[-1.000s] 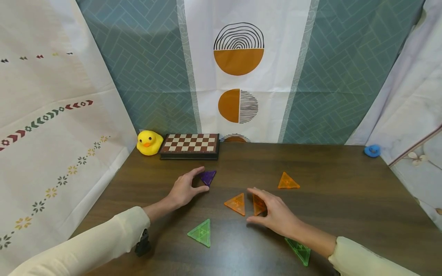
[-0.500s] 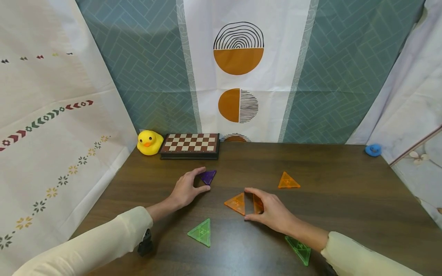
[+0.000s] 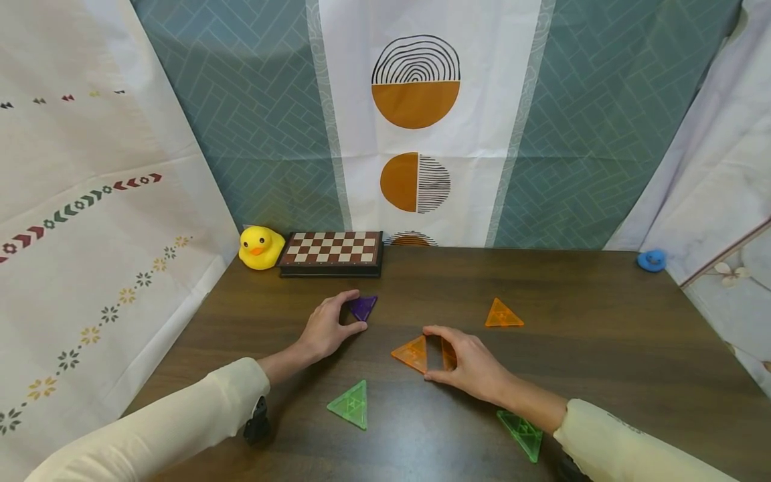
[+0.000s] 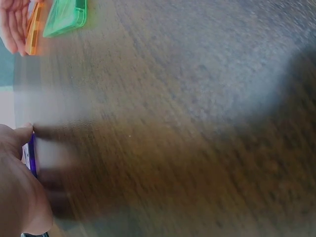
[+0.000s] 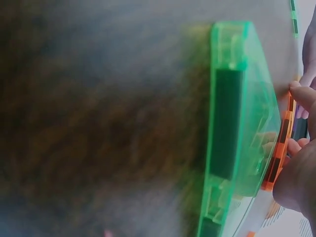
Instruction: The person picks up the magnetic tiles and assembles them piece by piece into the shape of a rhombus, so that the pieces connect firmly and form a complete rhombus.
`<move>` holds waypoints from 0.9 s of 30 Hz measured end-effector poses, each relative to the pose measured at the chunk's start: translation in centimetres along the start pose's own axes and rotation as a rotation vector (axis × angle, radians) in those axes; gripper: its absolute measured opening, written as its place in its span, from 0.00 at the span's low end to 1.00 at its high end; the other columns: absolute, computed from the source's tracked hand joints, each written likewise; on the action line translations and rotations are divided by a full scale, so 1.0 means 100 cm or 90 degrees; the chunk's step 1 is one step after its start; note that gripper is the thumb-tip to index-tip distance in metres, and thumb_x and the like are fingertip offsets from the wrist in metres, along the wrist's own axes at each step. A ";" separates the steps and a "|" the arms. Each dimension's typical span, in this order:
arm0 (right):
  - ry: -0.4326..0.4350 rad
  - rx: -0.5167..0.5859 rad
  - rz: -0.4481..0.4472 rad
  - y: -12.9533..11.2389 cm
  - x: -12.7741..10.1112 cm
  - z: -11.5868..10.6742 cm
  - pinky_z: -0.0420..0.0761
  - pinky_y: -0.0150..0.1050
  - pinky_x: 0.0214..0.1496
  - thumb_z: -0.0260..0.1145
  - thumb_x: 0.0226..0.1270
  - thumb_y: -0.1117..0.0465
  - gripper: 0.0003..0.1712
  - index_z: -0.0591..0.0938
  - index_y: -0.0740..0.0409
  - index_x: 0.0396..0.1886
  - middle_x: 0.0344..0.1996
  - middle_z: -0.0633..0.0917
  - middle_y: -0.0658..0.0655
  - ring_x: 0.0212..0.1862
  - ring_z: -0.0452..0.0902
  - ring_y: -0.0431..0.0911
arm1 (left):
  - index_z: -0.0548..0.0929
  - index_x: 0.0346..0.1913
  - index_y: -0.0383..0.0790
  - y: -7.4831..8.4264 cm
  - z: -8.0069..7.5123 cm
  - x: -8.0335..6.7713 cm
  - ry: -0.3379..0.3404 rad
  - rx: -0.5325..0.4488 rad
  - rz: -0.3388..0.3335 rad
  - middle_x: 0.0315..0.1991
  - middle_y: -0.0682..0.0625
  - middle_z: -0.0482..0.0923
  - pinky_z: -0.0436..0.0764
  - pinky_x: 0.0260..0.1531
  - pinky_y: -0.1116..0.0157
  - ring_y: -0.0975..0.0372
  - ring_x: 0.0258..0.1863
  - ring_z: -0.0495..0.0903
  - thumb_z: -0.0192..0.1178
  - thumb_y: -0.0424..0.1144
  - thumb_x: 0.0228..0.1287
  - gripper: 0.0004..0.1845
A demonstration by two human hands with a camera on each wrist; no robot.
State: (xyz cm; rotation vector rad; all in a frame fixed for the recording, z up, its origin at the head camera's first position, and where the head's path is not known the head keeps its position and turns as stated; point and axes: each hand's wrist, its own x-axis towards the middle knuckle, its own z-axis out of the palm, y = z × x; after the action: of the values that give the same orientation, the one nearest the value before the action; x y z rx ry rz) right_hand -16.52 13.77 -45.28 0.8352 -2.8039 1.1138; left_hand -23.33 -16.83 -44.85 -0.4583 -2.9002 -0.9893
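In the head view, my left hand (image 3: 325, 329) has thumb and forefinger at two corners of a small purple triangular magnetic tile (image 3: 364, 307). The left wrist view shows the thumb tip right at the purple tile's edge (image 4: 32, 157). My right hand (image 3: 478, 365) has thumb and forefinger at the two right-hand corners of an orange triangular tile (image 3: 413, 354). A second orange tile (image 3: 448, 355) lies within that hand's curve, partly hidden by the palm. Both orange tiles lie flat with a narrow gap between them.
A light green triangular tile (image 3: 352, 404) lies in front, and a darker green one (image 3: 523, 435) sits under the right forearm. Another orange tile (image 3: 502, 314) lies at the right. Behind are a yellow duck (image 3: 260, 248), a chessboard box (image 3: 331, 253) and a blue duck (image 3: 652, 260).
My right hand has moved left over the second orange tile, and its fingertips have come to the first one's corners. My left hand has edged slightly right. The tiles have not moved.
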 end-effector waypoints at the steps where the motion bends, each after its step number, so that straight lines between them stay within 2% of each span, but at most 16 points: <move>1: 0.000 -0.001 -0.001 0.000 0.000 0.000 0.77 0.51 0.60 0.80 0.52 0.53 0.43 0.73 0.56 0.68 0.62 0.78 0.54 0.62 0.75 0.52 | 0.71 0.70 0.42 0.000 0.000 0.000 0.001 -0.001 0.001 0.66 0.47 0.74 0.66 0.65 0.46 0.50 0.65 0.70 0.73 0.45 0.59 0.37; 12: 0.002 -0.005 -0.007 -0.002 0.002 0.000 0.76 0.52 0.61 0.81 0.52 0.54 0.42 0.74 0.55 0.66 0.61 0.79 0.53 0.62 0.76 0.52 | 0.72 0.68 0.43 0.000 0.000 0.002 0.004 0.006 0.003 0.64 0.47 0.76 0.65 0.66 0.47 0.51 0.64 0.71 0.73 0.45 0.59 0.35; 19: -0.001 -0.002 -0.009 -0.002 0.002 -0.001 0.77 0.51 0.60 0.81 0.51 0.55 0.42 0.74 0.56 0.66 0.60 0.80 0.53 0.61 0.76 0.51 | 0.72 0.68 0.42 0.002 -0.003 0.004 -0.012 0.006 -0.003 0.64 0.46 0.76 0.66 0.66 0.47 0.50 0.64 0.71 0.74 0.44 0.57 0.36; 27: 0.003 -0.009 -0.011 -0.001 0.002 0.000 0.77 0.50 0.60 0.81 0.51 0.55 0.42 0.74 0.55 0.66 0.60 0.80 0.52 0.60 0.76 0.50 | 0.73 0.69 0.45 0.002 -0.007 0.004 -0.035 -0.004 -0.031 0.59 0.45 0.70 0.74 0.60 0.50 0.51 0.57 0.74 0.76 0.45 0.53 0.39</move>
State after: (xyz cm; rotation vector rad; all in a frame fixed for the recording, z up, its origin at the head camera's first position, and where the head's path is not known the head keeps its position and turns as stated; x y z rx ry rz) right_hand -16.66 13.56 -45.16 0.8535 -2.7922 1.0914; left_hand -23.67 -16.96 -44.13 -0.4238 -2.9718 -1.0073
